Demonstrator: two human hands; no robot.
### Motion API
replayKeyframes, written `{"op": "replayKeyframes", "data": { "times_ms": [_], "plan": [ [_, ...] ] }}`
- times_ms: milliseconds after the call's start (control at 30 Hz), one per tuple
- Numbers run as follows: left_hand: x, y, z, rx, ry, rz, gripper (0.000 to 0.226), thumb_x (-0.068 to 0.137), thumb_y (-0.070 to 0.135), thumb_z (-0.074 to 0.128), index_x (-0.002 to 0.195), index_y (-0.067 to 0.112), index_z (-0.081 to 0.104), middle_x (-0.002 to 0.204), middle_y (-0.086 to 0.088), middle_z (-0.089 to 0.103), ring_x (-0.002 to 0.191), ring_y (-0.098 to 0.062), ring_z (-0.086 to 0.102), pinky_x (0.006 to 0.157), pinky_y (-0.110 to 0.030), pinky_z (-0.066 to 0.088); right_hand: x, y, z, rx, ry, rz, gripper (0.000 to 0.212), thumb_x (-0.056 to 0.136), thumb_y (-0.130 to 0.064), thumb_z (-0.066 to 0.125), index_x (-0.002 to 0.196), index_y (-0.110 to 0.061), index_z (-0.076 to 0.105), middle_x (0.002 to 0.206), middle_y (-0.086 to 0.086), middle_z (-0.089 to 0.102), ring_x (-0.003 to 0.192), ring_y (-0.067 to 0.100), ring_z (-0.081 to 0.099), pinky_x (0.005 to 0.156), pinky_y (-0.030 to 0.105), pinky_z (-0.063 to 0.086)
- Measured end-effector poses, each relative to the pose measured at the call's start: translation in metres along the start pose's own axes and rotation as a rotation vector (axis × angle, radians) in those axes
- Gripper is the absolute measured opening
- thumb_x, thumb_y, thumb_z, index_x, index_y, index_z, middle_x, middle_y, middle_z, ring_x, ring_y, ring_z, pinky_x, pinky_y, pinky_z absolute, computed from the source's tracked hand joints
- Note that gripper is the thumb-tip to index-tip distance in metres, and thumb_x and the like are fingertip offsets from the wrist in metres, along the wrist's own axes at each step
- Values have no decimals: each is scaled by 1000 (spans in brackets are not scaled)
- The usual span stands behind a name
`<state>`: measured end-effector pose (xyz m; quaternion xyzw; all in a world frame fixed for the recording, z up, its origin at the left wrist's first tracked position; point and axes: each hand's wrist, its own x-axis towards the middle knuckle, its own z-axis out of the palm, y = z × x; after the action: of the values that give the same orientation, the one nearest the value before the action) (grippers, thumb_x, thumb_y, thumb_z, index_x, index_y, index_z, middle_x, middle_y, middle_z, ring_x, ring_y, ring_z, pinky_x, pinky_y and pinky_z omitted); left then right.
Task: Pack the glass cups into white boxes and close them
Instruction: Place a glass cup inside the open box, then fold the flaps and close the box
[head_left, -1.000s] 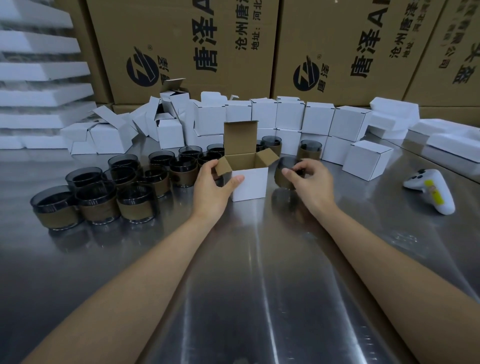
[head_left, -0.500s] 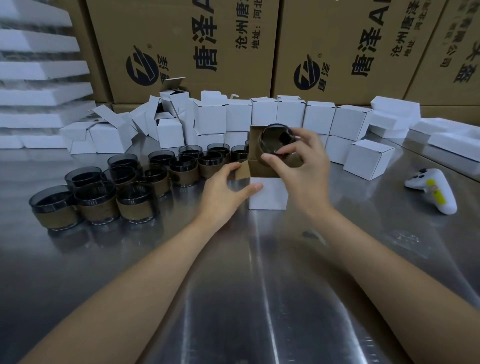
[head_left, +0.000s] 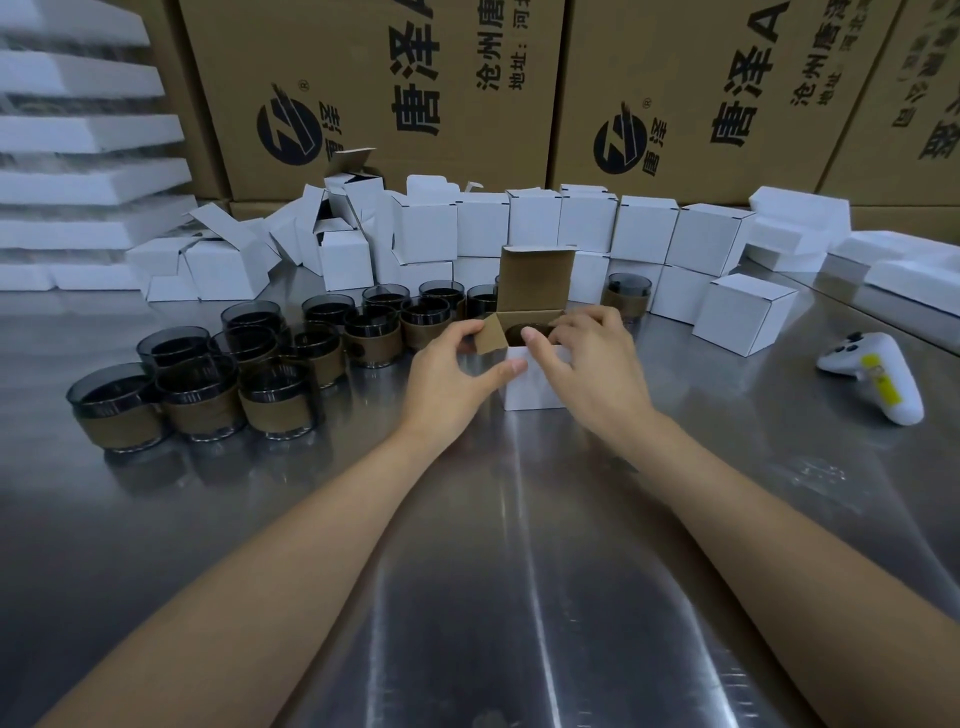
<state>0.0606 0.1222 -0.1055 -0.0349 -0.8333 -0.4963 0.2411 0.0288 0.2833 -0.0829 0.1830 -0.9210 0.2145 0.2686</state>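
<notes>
The left hand is pinching the open white box by its left flap. The right hand is curling over its right rim. The glass cup is sitting inside the box on the steel table.

Your table is bare metal, smooth and glossy. The open box at centre is matt card, white outside, raw brown inside; the cups at left are dark glossy glass with matt brown bands, the controller at right smooth white plastic.
</notes>
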Motion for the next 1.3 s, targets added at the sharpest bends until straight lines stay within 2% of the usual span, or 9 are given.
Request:
{"op": "replayKeyframes", "data": {
  "times_ms": [133, 333, 433, 500, 633, 833, 1000, 1167, 1300],
  "plan": [
    [2, -2, 0, -33, -9, -5, 62, 76, 42, 78, 130, 21, 55, 119, 12, 61, 110, -1, 54, 89, -4, 38, -3, 2, 2, -45, 12, -37, 54, 101, -48, 33, 104, -13, 73, 117, -2, 66, 125, 18, 40, 102, 35, 31],
    [5, -3, 0, -151, 101, -127, 35, 100, 41, 44, 128, 22, 54, 121, 7, 61, 104, 1, 55, 92, -11, 41, -1, 16, 4, 675, 307, 315, 35, 104, -24, 36, 134, -14, 51, 133, 2, 52, 119, 10, 47, 101, 13, 34],
    [6, -2, -1, -284, 88, -143, 34, 104, 31, 35, 124, 20, 60, 125, 4, 62, 120, -13, 54, 110, -37, 39, 0, 19, 7, 876, 222, 428, 35, 105, -23, 34, 133, -15, 53, 129, 5, 58, 117, 19, 55, 106, 38, 43],
    [2, 2, -2, -269, 48, -61, 39, 105, 29, 36, 137, 16, 53, 137, 3, 56, 130, -10, 47, 113, -28, 33, -3, 15, 9, 858, 186, 363, 36, 105, -23, 34, 134, -17, 54, 132, 2, 58, 122, 15, 52, 107, 34, 42],
    [-6, 7, -4, -135, -11, 154, 50, 100, 32, 39, 146, 14, 41, 147, 2, 46, 136, -6, 38, 111, -18, 29, -8, 7, 9, 735, 188, 179, 36, 105, -19, 35, 135, -16, 55, 131, -4, 57, 118, -1, 47, 95, 1, 32],
    [-6, 6, -2, 13, -88, 199, 39, 106, 26, 34, 139, 16, 52, 156, 6, 29, 142, -3, 22, 113, -17, 13, -11, 2, 5, 715, 48, 84, 35, 105, -17, 35, 124, -11, 64, 122, 4, 49, 118, 11, 47, 105, 17, 34],
    [1, 5, 2, 20, -74, 197, 32, 105, 21, 38, 120, 10, 64, 156, 1, 30, 143, -7, 24, 115, -26, 20, -5, -1, 5, 855, -25, 155, 26, 100, -5, 45, 108, -11, 69, 139, 0, 37, 123, 4, 41, 88, -4, 28],
    [3, 3, 4, -99, -70, 195, 22, 102, 9, 42, 112, 2, 61, 136, 12, 44, 116, 23, 37, 94, -3, 27, -4, -2, 9, 1045, -57, 210, 27, 95, 2, 43, 96, -14, 65, 117, -13, 56, 105, -8, 52, 87, 7, 37],
    [2, 4, 7, -241, -32, 142, 18, 101, 9, 45, 120, 11, 45, 126, -1, 54, 110, 0, 53, 95, -16, 40, -4, 1, 13, 1151, 24, 276, 25, 95, -2, 50, 112, -20, 45, 114, -8, 60, 101, -1, 57, 84, 13, 44]
  ]
}}
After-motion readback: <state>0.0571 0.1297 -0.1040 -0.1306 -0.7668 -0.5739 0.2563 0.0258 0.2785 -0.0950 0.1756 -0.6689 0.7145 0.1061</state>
